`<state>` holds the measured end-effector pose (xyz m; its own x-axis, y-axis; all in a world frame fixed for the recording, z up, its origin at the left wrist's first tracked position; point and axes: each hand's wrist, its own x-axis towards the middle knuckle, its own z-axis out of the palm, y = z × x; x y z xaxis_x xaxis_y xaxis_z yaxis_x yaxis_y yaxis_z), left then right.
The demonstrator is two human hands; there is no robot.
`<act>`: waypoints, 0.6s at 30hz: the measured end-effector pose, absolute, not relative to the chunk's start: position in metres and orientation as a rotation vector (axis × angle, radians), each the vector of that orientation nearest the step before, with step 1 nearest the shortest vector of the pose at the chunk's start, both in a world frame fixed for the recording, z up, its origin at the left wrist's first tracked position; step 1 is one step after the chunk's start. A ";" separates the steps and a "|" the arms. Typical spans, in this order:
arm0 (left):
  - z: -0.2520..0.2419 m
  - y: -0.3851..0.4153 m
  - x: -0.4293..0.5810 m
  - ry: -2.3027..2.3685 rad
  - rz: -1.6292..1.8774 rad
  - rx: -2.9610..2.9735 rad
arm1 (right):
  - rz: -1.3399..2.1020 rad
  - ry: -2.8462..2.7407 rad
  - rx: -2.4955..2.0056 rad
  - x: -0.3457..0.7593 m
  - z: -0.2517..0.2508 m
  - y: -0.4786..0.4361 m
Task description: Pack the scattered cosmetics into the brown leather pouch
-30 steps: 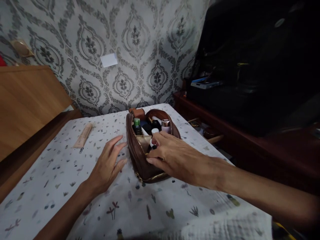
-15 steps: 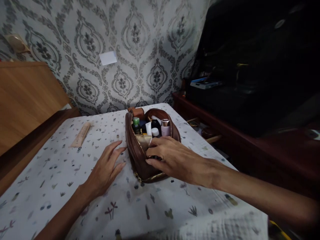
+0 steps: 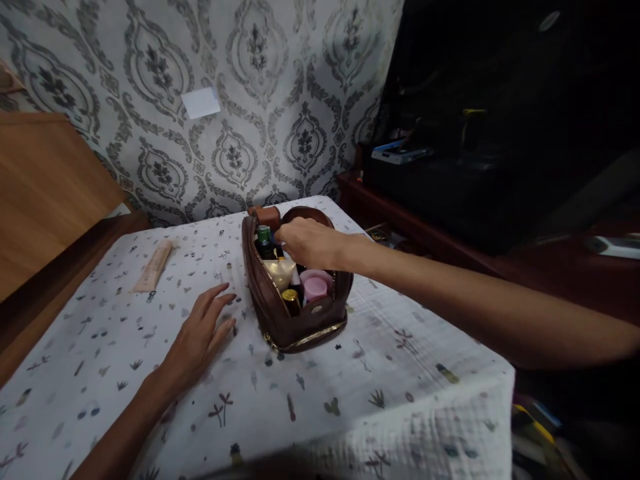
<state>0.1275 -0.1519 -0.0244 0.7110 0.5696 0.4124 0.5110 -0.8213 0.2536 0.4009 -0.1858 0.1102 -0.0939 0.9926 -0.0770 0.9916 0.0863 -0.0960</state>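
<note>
A brown zippered toiletry bag stands unzipped on the patterned cloth. My right hand reaches over its far half with fingers curled down among the contents; the fingertips and whatever they grip are hidden. Near that hand is a dark bottle with a green cap. Closer to me in the bag are a gold tube, a gold-capped bottle and a pink jar. My left hand rests left of the bag, fingers apart, holding nothing. Farther left lies a beige tube.
The white printed cloth covers the surface up to the patterned wall. A wooden panel borders it on the left. On the right are a dark red ledge and a large black screen-like object.
My right hand has moved from the bag's near end to its far half, uncovering the pink jar and gold-capped bottle. My left hand stays open beside the bag. The view has shifted slightly.
</note>
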 end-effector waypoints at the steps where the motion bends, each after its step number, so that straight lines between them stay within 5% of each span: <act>1: -0.024 -0.152 0.126 0.889 0.736 2.794 | 0.199 -2.316 -2.124 0.399 0.112 -0.183; 9: 0.043 -0.167 0.167 0.524 1.202 2.986 | 0.216 -2.174 -2.078 0.408 0.106 -0.164; 18: 0.068 -0.178 0.227 0.531 0.480 3.331 | -0.053 -1.857 -1.998 0.412 0.124 -0.184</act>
<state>0.2272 -0.1778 0.0676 0.9132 0.2627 0.3117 0.3366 -0.9172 -0.2133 0.4119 -0.1844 0.1238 0.1116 0.9472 0.3006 0.9628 -0.0282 -0.2688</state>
